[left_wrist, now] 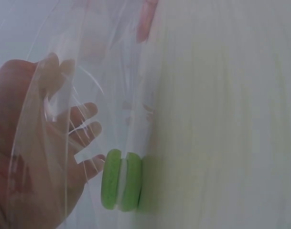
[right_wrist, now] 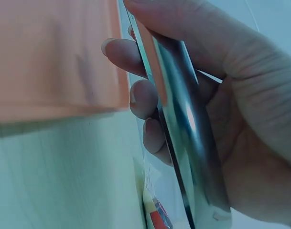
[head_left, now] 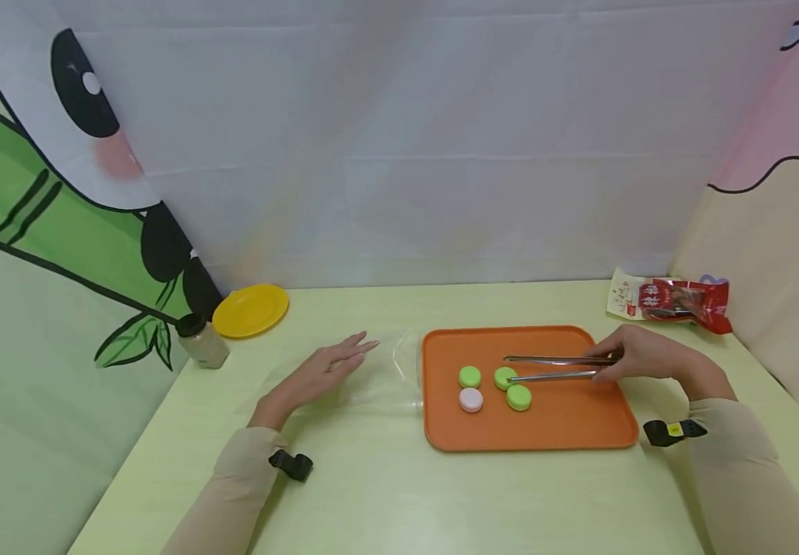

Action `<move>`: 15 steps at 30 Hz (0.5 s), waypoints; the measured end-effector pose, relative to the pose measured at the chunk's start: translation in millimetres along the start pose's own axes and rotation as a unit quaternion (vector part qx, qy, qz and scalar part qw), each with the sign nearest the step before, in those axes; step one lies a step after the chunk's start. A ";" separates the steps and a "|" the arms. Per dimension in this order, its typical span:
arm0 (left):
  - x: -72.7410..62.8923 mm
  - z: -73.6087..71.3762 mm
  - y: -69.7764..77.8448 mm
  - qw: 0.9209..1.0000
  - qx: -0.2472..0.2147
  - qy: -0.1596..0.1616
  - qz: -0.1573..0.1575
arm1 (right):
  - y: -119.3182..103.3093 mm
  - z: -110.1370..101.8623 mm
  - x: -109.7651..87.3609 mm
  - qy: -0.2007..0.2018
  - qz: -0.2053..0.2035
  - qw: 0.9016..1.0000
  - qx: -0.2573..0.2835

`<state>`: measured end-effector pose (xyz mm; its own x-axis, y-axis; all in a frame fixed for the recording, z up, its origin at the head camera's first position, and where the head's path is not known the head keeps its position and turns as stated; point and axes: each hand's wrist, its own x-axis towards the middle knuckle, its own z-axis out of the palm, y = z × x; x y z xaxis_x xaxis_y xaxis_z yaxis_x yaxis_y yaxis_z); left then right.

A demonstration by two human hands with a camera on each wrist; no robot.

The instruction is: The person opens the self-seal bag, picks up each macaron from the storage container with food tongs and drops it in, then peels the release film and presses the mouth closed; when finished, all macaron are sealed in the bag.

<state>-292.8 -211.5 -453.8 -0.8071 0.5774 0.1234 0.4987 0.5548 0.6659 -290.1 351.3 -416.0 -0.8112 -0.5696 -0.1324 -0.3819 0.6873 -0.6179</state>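
My right hand (head_left: 638,358) grips metal tongs (head_left: 555,378), also large in the right wrist view. Their arms are spread over the orange tray (head_left: 545,432), with the lower tip at a green macaron (head_left: 504,377). Two more green macarons (head_left: 470,376) and a pink one (head_left: 471,399) lie close by on the tray. My left hand (head_left: 323,378) is over a clear plastic bag (head_left: 379,385), fingers extended and apart. Through clear film in the left wrist view, that hand shows beside a green macaron (left_wrist: 121,183) seen edge-on.
A yellow plate (head_left: 251,311) and a black-capped jar (head_left: 203,339) stand at the back left. At the back right lies a red and white food packet (head_left: 677,301). A printed cloth (head_left: 413,154) hangs behind the table (head_left: 399,493).
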 end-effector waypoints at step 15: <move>-0.6 0.2 3.1 1.000 0.008 0.005 0.004 | 14.2 -3.0 -19.0 -0.055 -0.062 0.992 0.094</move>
<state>-290.7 -210.0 -452.0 -0.8058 0.5763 0.1364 0.5106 0.5594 0.6529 -281.4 373.3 -419.9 -0.7054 -0.6979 -0.1240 -0.3781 0.5185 -0.7669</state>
